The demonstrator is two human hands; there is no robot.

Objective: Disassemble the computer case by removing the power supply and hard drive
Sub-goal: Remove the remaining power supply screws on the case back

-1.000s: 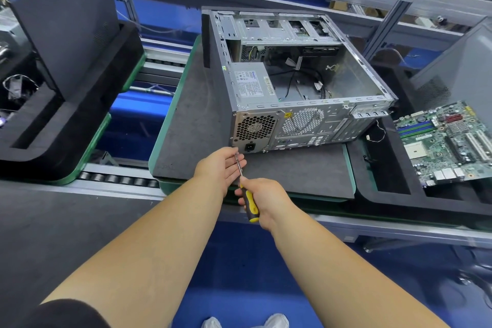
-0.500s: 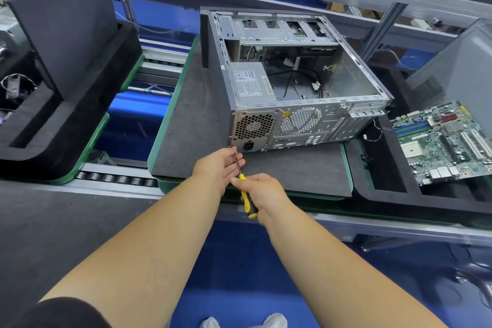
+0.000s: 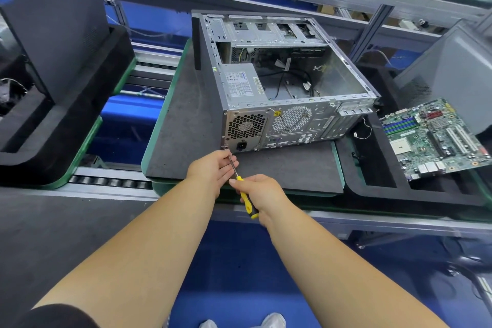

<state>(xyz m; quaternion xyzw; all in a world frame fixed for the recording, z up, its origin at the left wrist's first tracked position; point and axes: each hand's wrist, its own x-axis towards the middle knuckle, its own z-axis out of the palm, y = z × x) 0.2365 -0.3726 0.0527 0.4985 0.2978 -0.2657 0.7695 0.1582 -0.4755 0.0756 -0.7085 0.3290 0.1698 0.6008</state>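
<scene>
Power supply (image 3: 241,85) label – print too small; yellow warning triangle (image 3: 277,114) – case rear.

Case (image 3: 287,82) open on its side on grey mat (image 3: 186,125), PSU (image 3: 243,125) in rear left corner; right hand (image 3: 262,193) grips screwdriver (image 3: 241,185), tip at PSU's lower-left screw, left hand (image 3: 213,168) steadying shaft; motherboard (image 3: 436,138) on the right.
</scene>
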